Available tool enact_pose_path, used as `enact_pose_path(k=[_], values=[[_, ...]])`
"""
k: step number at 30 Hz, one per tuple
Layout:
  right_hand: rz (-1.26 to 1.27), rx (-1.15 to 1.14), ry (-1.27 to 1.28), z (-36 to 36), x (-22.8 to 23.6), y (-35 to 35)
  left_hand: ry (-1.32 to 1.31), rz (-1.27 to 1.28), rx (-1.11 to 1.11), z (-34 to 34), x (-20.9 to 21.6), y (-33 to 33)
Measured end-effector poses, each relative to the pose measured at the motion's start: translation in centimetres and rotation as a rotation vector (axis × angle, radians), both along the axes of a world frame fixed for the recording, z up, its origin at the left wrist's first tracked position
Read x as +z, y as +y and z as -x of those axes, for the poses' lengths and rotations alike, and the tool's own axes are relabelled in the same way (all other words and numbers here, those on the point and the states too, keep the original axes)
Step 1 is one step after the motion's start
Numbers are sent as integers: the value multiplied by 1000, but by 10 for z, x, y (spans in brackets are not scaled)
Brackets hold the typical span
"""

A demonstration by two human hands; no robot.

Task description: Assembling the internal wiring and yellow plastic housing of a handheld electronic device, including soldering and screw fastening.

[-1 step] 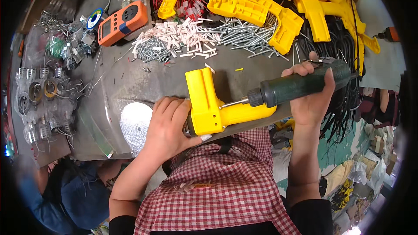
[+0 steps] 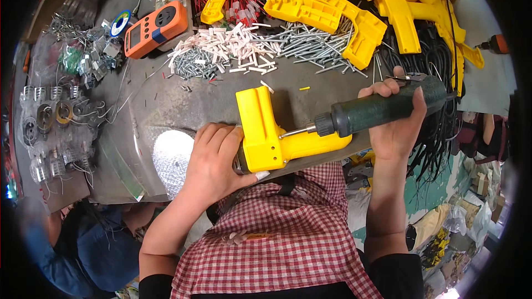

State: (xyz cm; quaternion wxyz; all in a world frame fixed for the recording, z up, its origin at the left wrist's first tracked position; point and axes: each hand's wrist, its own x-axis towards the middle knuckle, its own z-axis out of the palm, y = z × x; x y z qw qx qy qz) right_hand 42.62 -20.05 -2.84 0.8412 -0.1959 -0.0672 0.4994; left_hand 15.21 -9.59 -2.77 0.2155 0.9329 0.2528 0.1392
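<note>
My left hand (image 2: pixel 213 158) is closed round the end of a yellow plastic gun-shaped housing (image 2: pixel 259 138), near the table's front edge. A dark part shows under my fingers at that end. In my right hand (image 2: pixel 396 124) lies a dark green electric screwdriver (image 2: pixel 382 109), fingers and thumb wrapped round its body. Its metal bit (image 2: pixel 297 130) points left and meets the housing near the corner between body and handle; whether it sits in a screw there I cannot tell. A silvery round-ended piece (image 2: pixel 173 160) rests beside my left hand.
Long screws (image 2: pixel 316 47), short screws (image 2: pixel 194 63) and white sleeves (image 2: pixel 244 44) lie heaped beyond the housing. Yellow shell halves (image 2: pixel 305 8) pile up behind, with black cables (image 2: pixel 435 133) at right. An orange meter (image 2: pixel 156 29) stands at far left, near wired heating coils (image 2: pixel 58 113).
</note>
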Motion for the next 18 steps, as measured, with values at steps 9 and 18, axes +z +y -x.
enact_pose_path(k=[9,18], values=[[7,-20,-37,1,2,-3,-17,9,1,-1,2,0],[41,-11,-18,0,-2,1,-33,-8,2,-1,-1,1]])
